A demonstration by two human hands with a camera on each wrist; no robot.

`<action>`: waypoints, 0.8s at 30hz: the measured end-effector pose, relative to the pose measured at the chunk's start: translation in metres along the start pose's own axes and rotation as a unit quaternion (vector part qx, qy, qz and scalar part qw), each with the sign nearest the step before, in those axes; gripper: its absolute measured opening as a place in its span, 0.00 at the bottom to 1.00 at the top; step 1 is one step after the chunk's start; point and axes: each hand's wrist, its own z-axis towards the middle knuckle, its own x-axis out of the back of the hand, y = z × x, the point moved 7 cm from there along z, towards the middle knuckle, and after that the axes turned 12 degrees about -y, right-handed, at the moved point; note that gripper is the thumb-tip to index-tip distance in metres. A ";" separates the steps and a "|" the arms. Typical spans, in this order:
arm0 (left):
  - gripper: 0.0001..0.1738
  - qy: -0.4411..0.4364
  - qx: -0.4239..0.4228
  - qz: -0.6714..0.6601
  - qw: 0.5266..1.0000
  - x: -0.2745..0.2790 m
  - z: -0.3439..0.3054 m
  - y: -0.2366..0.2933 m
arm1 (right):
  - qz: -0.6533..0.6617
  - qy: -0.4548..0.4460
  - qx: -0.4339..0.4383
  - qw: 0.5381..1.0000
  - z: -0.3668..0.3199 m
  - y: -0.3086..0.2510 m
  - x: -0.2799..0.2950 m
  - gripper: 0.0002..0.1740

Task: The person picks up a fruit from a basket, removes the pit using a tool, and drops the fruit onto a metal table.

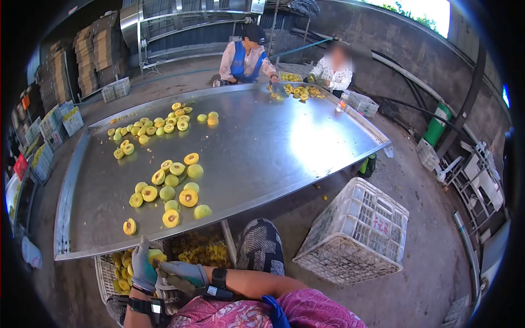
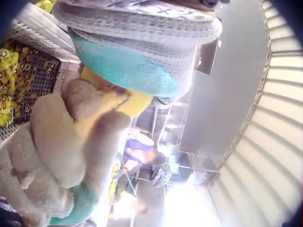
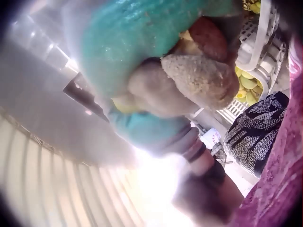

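Note:
Over the crates at the table's near edge, my gloved left hand (image 1: 143, 265) grips a yellow fruit half (image 1: 157, 256). My right hand (image 1: 185, 271), also gloved, meets it from the other side. In the left wrist view, the right thumb and curled fingers pinch the flesh of the fruit half (image 2: 137, 105) close to its dark centre. The right wrist view has the fruit mostly hidden behind both gloves; I cannot tell whether the right hand also holds a small tool. Halved yellow-green fruits (image 1: 170, 179), several with brown stones showing, lie on the metal table (image 1: 246, 158) just beyond.
Below the table edge stand a crate of yellow pieces (image 1: 121, 270) and a dark-lined crate of stones and scraps (image 1: 202, 250). An upturned white crate (image 1: 355, 232) stands right of my knee (image 1: 261, 246). Two people (image 1: 246, 59) work across the table, near a bottle (image 1: 342, 102).

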 end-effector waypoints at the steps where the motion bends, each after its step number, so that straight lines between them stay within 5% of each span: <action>1: 0.21 0.008 -0.018 0.038 0.999 0.000 0.001 0.002 | -0.020 0.006 0.006 1.000 0.001 -0.001 0.001 0.23; 6: 0.21 0.114 -0.112 0.116 0.980 0.000 -0.004 0.001 | -0.226 0.113 0.123 0.960 0.021 0.001 0.032 0.22; 10: 0.19 0.069 -0.056 -0.033 0.995 -0.003 0.000 -0.008 | -0.063 0.042 -0.002 0.997 -0.006 -0.008 -0.002 0.22; 13: 0.19 0.102 -0.085 -0.002 0.991 0.004 0.003 -0.011 | -0.161 0.108 0.048 0.980 0.009 -0.004 0.014 0.22; 17: 0.20 0.118 -0.124 0.098 0.980 0.010 0.007 -0.013 | -0.095 0.100 0.050 0.989 0.002 -0.008 0.004 0.21; 20: 0.20 0.045 -0.034 -0.049 0.997 -0.023 -0.002 0.003 | -0.020 0.054 0.005 0.998 -0.010 -0.010 -0.007 0.21; 24: 0.22 0.082 -0.069 -0.002 0.994 -0.009 0.000 -0.007 | -0.087 0.103 0.033 0.990 -0.002 -0.007 0.002 0.22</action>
